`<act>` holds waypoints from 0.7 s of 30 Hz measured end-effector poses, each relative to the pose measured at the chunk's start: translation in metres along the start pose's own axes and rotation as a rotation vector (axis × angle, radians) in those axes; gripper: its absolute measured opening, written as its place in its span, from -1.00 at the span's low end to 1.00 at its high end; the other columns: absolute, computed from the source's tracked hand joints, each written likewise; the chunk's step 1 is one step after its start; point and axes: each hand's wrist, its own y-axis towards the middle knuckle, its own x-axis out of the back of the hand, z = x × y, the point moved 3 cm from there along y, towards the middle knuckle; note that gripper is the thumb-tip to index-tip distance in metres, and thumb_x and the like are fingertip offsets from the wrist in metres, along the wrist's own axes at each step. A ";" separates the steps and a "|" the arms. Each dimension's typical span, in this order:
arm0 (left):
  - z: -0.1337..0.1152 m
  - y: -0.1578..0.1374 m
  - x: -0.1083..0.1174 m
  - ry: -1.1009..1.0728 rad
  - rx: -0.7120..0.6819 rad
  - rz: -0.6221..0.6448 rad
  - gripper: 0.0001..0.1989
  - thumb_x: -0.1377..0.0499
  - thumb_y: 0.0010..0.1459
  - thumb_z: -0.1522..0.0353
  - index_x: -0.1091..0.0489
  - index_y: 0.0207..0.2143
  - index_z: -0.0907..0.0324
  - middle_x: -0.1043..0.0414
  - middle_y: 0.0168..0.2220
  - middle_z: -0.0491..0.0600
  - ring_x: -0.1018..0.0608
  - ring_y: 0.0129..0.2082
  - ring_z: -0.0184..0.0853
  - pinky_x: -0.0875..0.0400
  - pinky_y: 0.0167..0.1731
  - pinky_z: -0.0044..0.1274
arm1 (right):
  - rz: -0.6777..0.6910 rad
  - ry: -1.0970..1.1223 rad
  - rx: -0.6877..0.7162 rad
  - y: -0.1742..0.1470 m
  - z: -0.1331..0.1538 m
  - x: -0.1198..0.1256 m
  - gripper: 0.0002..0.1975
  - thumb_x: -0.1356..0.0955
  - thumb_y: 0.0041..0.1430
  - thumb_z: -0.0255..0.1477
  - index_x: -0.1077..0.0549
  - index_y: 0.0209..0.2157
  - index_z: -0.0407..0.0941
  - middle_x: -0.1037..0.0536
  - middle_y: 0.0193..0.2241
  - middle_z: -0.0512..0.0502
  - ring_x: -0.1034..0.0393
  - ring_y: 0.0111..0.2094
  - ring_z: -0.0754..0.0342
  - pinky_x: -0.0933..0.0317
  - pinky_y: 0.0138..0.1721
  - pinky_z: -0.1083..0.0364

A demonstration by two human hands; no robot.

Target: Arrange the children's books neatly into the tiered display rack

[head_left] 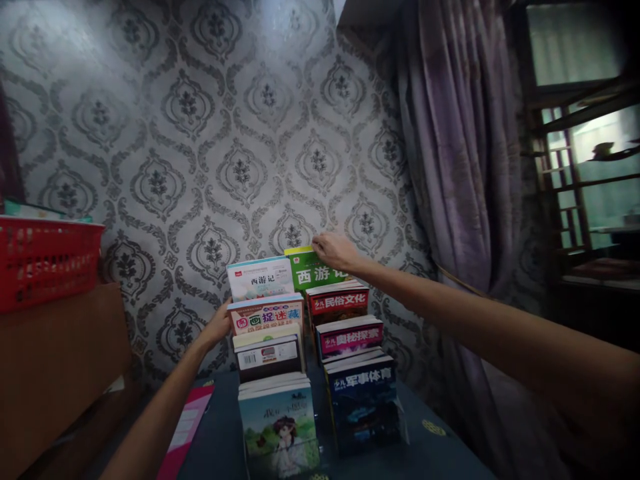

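Two rows of upright books face me. My right hand is closed at the top edge of a green book with a yellow strip, at the back of the right row. At the back of the left row stands a white book with a blue top edge. My left hand is at the left side of that row, beside the picture-puzzle book; its fingers are hidden behind the books. Nearer in front are a book with a cartoon girl and a dark blue book.
The books stand on a dark table. A pink-and-white flat item lies at left. Further left, a red plastic basket sits on a cardboard box. Patterned wallpaper is behind, and a purple curtain hangs at right.
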 end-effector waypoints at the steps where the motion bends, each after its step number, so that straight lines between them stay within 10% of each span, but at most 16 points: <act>1: 0.001 0.000 0.000 -0.002 0.004 0.001 -0.47 -0.31 -0.10 0.26 -0.49 -0.03 0.23 -0.60 -0.11 0.08 -0.50 0.07 -0.01 -0.26 0.19 -0.13 | 0.025 -0.003 -0.021 0.003 0.000 0.000 -0.62 -0.14 0.34 -0.38 -0.55 -0.15 -0.15 -0.59 -0.13 -0.26 -0.46 -0.15 -0.06 -0.18 -0.24 0.10; 14: 0.013 0.004 0.005 -0.002 -0.035 0.026 -0.52 -0.28 -0.06 0.33 -0.48 -0.02 0.23 -0.56 -0.02 0.10 -0.48 0.11 -0.05 -0.26 0.20 -0.18 | 0.511 0.456 -0.143 0.059 -0.033 -0.012 -0.58 -0.47 -0.01 -0.49 -0.56 -0.05 -0.24 -0.64 -0.38 -0.13 -0.52 -0.33 0.02 -0.37 -0.34 0.16; 21: 0.008 0.003 0.001 -0.024 -0.017 0.029 -0.49 -0.31 -0.08 0.29 -0.47 -0.01 0.23 -0.58 -0.07 0.09 -0.52 0.06 -0.04 -0.29 0.18 -0.16 | 0.739 0.156 0.014 0.078 -0.025 -0.033 -0.61 -0.41 0.22 -0.34 -0.45 0.02 -0.24 -0.54 -0.12 -0.18 -0.47 -0.13 -0.05 -0.41 -0.11 -0.05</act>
